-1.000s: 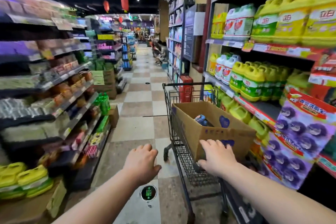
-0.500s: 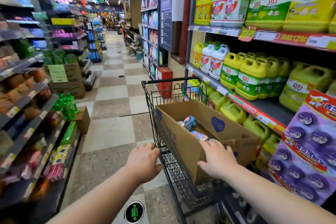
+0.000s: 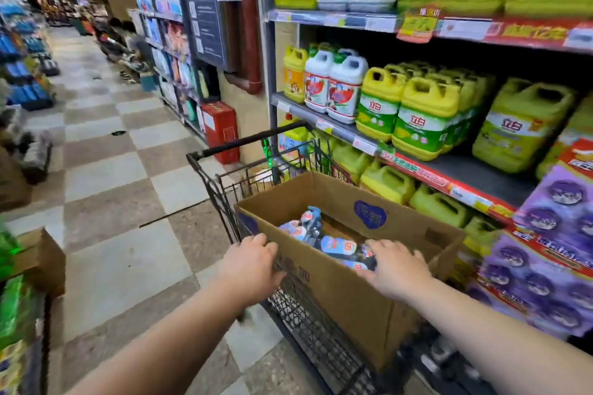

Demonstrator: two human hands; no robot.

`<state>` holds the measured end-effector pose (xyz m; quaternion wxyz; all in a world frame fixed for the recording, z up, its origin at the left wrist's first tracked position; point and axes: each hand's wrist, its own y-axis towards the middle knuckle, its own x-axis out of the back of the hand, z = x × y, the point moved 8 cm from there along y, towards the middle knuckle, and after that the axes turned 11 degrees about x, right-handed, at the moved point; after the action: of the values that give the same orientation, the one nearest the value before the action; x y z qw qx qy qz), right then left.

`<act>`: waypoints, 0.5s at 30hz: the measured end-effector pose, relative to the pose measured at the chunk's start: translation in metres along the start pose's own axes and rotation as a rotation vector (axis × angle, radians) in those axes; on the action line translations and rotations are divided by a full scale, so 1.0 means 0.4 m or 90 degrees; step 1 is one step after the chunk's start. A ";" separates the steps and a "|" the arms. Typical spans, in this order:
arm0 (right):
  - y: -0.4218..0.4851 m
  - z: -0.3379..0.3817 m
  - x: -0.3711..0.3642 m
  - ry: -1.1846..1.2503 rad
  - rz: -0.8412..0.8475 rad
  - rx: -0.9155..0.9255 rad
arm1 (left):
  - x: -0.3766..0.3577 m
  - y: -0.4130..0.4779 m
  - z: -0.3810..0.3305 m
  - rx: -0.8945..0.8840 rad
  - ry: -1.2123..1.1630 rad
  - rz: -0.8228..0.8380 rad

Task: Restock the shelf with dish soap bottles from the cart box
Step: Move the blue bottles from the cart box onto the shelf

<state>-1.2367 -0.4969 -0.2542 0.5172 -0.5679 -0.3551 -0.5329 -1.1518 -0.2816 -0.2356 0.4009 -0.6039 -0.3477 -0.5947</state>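
Observation:
A black wire cart point(image 3: 308, 324) stands in the aisle beside the right shelf and carries an open cardboard box point(image 3: 337, 301). Several blue-and-white dish soap bottles point(image 3: 333, 245) lie on their sides in the box bottom. My left hand point(image 3: 253, 263) rests on the cart's near rim at the box's left corner, fingers curled over the wire. My right hand point(image 3: 398, 269) lies over the box's near rim, fingertips reaching inside just above the bottles. The shelf point(image 3: 417, 170) on the right holds yellow dish soap jugs point(image 3: 426, 119) and white jugs point(image 3: 343, 93).
Purple multipacks point(image 3: 552, 253) hang at the lower right, close to the box. A red box point(image 3: 221, 128) stands on the floor ahead by the shelf end. A cardboard box point(image 3: 45, 260) sits low on the left. The checkered aisle floor point(image 3: 128, 202) runs ahead.
My view has come closer to the cart and tilted down. My left hand moved right from the air onto the cart's rim. My right hand stays on the box's near rim.

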 end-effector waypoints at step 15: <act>0.579 -0.040 -0.075 0.016 0.101 0.010 | -0.085 0.584 0.028 -0.046 0.033 0.046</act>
<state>-1.0250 -0.5572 -0.3334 0.5663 -0.5836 -0.3068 -0.4945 -0.9391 -0.3716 -0.2855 0.4088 -0.6147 -0.2933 -0.6075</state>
